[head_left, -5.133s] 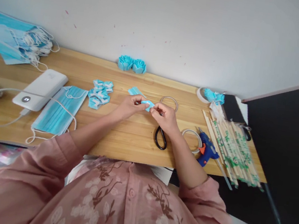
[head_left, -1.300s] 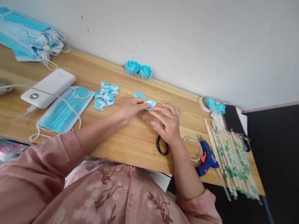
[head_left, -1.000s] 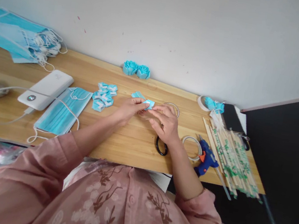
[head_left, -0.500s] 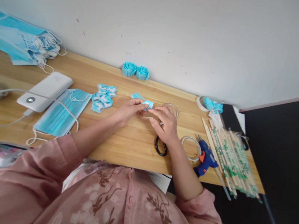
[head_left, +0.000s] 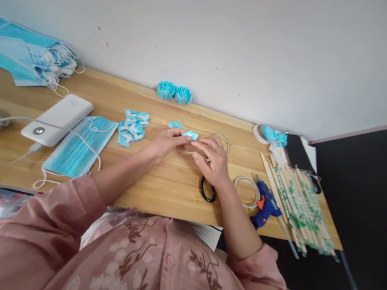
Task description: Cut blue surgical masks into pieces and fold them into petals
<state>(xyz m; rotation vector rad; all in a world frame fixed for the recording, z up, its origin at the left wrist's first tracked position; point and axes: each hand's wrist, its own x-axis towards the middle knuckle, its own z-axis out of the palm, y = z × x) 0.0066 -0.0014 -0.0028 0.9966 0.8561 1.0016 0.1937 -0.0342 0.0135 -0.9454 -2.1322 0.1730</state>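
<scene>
My left hand (head_left: pixel 167 142) is closed, pinching a small folded piece of blue mask fabric (head_left: pixel 189 135) between thumb and fingers. The fingertips of my right hand (head_left: pixel 215 160) are bent against the right edge of that same piece. By my right thumb shows a thin white strip (head_left: pixel 191 153); what it is I cannot make out. Just behind my left fingers lies another flat blue piece (head_left: pixel 175 124). To the left sit several folded blue-and-white pieces (head_left: pixel 132 127). A black loop (head_left: pixel 207 190), partly hidden by my right wrist, and a pale ring (head_left: pixel 226 140) lie around my right hand.
Left on the wooden table (head_left: pixel 157 193) are a blue mask (head_left: pixel 80 145), a white power bank (head_left: pixel 58 119) with a cable, and a mask pile (head_left: pixel 15 48). Two blue fabric roses (head_left: pixel 174 92) stand by the wall. Rightward: a tape roll (head_left: pixel 246 191), blue glue gun (head_left: pixel 267 207), wrapped sticks (head_left: pixel 301 204).
The folded piece tips slightly between my hands and shows a narrower face. Both hands stay nearly in place; the whole view shifts very slightly.
</scene>
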